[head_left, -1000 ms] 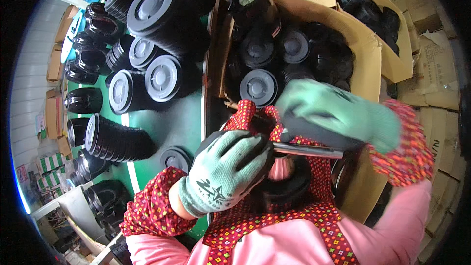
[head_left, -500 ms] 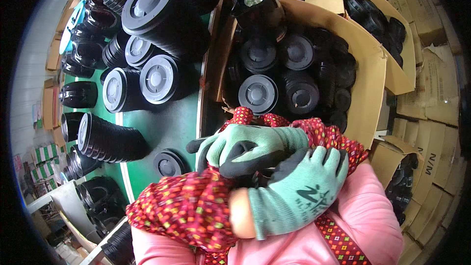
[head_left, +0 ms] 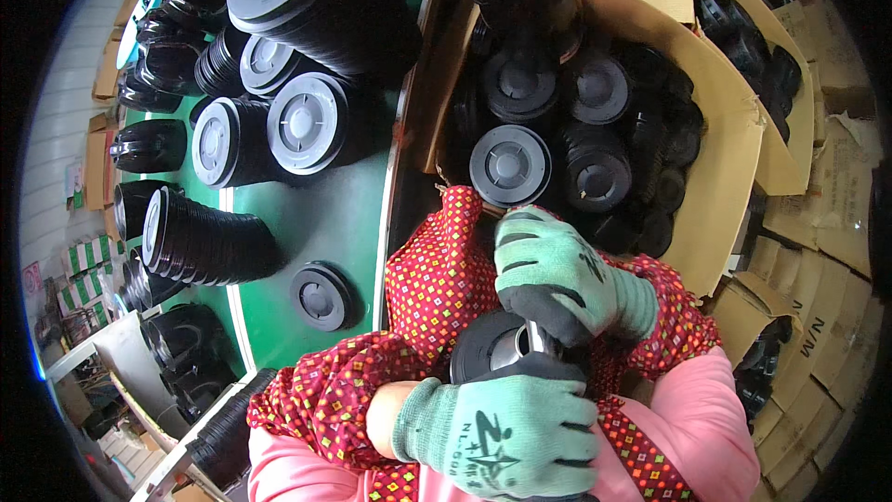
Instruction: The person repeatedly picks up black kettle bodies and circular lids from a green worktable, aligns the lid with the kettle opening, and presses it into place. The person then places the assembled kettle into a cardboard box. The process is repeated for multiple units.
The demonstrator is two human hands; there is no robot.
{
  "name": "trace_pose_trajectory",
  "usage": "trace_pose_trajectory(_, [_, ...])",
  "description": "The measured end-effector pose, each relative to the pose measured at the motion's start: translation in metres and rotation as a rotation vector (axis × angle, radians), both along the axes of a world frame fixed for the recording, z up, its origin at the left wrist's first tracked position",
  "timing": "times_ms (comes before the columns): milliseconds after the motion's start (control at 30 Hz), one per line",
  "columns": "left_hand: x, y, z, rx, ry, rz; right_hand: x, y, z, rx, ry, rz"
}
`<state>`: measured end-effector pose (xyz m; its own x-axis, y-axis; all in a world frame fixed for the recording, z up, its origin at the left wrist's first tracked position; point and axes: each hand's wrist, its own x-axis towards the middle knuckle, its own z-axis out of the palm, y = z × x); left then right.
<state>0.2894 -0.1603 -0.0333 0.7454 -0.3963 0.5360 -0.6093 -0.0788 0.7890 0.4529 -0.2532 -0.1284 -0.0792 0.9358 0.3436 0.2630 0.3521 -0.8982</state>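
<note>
Both my hands wear green knit gloves with black-coated palms and fingers. Close to my body, they meet around a black round part with a shiny metal collar [head_left: 507, 350]. My left hand [head_left: 506, 432] is closed on its near side, its fingertips partly out of sight. From the far side my right hand [head_left: 560, 279] is curled over, with thumb and fingers at the metal collar. The gloves cover much of the part, so its full shape is hidden. Red patterned apron cloth [head_left: 441, 270] bunches up just beyond it.
On the green table [head_left: 288, 316] at the left are a single black disc lid [head_left: 322, 296], stacked black lids [head_left: 214, 246] and black jug-like housings [head_left: 149, 146]. A cardboard box [head_left: 734, 121] of similar lids stands ahead, with a black jug [head_left: 527, 0] at its far edge.
My hands were crossed over each other. Now the right has moved right and the left has moved down and left, exposing the black part and its metal collar.
</note>
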Motion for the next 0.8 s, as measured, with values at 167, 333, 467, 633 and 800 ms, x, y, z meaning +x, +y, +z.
trace_pose_trajectory(167, [-0.009, 0.014, -0.011, -0.274, -0.031, 0.007, 0.007, -0.022, 0.030, -0.158, -0.299, -0.120])
trace_pose_trajectory(333, [0.003, 0.014, -0.005, -0.197, -0.046, 0.163, -0.010, -0.031, -0.008, 0.053, -0.161, -0.417])
trace_pose_trajectory(467, [-0.002, 0.022, 0.002, 0.302, -0.159, 0.355, 0.014, -0.011, 0.056, -0.178, -0.229, -0.250])
trace_pose_trajectory(633, [-0.039, 0.068, -0.033, 0.832, 0.123, 0.886, -0.014, -0.084, 0.084, -0.390, -0.275, -0.156])
trace_pose_trajectory(800, [-0.062, 0.120, -0.138, 1.141, 0.405, 0.958, -0.053, -0.108, 0.086, -0.400, -0.340, -0.182])
